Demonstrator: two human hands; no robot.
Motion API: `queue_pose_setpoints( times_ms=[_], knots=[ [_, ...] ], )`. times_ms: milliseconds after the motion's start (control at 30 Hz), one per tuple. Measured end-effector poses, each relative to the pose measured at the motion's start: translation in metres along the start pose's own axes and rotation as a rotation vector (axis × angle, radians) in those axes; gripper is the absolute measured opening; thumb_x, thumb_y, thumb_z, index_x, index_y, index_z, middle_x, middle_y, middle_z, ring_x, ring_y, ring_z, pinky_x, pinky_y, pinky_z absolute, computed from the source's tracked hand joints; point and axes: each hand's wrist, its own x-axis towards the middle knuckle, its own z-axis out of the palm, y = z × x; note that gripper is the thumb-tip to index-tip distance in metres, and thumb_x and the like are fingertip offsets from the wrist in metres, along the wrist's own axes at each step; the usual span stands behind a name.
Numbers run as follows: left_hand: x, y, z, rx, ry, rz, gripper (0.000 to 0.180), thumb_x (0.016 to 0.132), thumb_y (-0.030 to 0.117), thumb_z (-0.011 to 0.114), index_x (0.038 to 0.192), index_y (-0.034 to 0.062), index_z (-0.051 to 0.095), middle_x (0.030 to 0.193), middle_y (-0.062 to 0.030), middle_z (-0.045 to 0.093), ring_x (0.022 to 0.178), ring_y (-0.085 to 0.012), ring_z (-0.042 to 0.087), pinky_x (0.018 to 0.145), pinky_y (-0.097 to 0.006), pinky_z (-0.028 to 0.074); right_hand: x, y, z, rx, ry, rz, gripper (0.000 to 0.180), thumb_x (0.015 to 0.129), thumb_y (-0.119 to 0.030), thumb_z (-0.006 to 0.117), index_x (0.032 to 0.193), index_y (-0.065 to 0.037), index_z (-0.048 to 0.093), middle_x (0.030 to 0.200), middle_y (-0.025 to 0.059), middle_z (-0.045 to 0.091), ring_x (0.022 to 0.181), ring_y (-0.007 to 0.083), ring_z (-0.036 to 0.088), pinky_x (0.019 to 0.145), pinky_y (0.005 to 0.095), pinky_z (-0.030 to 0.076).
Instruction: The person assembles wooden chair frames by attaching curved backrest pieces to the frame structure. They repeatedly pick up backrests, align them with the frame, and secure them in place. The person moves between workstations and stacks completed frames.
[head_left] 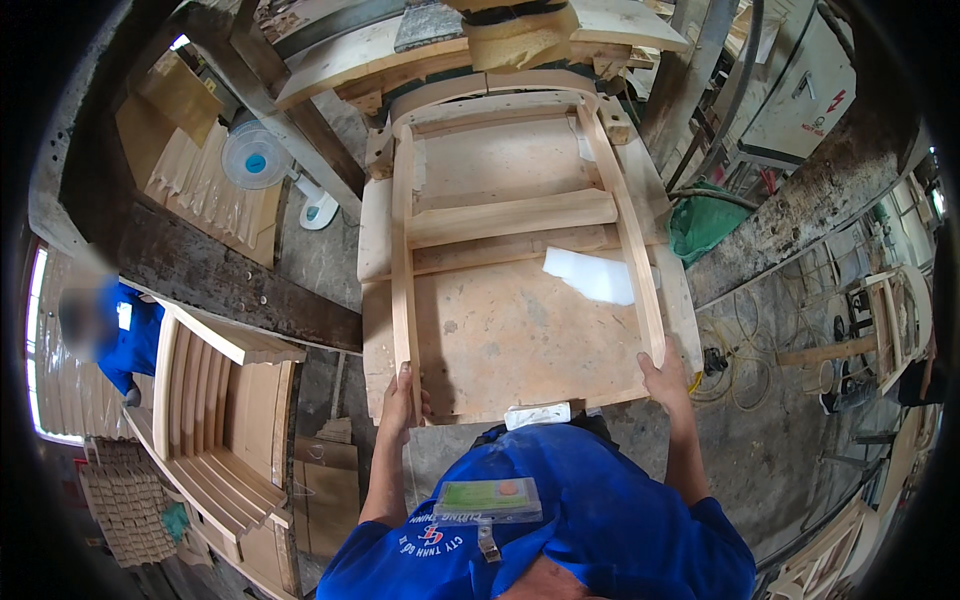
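A pale wooden frame (510,220) with two long side rails and a crossbar lies on a worn board (520,330) in front of me. My left hand (400,397) is closed round the near end of its left rail. Round the near end of the right rail my right hand (666,377) is closed too. The far ends reach a curved wooden piece (490,83) and wooden blocks at the board's far edge. A white sheet (590,276) lies on the board, partly under the right rail. At the near edge sits a small white packet (538,415).
Steel beams (240,270) flank the board on both sides. A standing fan (262,158) is at left, near a co-worker (130,325) beside stacked curved wooden parts (210,400). To the right are a green net bag (705,222), an electrical cabinet (800,90) and hoses (745,350) on the floor.
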Motion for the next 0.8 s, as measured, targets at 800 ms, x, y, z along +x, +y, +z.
queue_pose_setpoints(
  times_ms=[800],
  knots=[
    [0.000,-0.002,-0.002,-0.058,0.007,0.024,0.053,0.104,0.062,0.047,0.113,0.0104,0.056,0.074,-0.0042,0.060,0.053,-0.0140,0.061,0.038,-0.029,0.046,0.000,-0.003,0.001,0.061,0.012,0.020,0.046,0.096,-0.015,0.069,0.137,-0.001,0.053,0.105,0.0127,0.070,0.072,0.0188,0.066,0.055,0.0322,0.054]
  ],
)
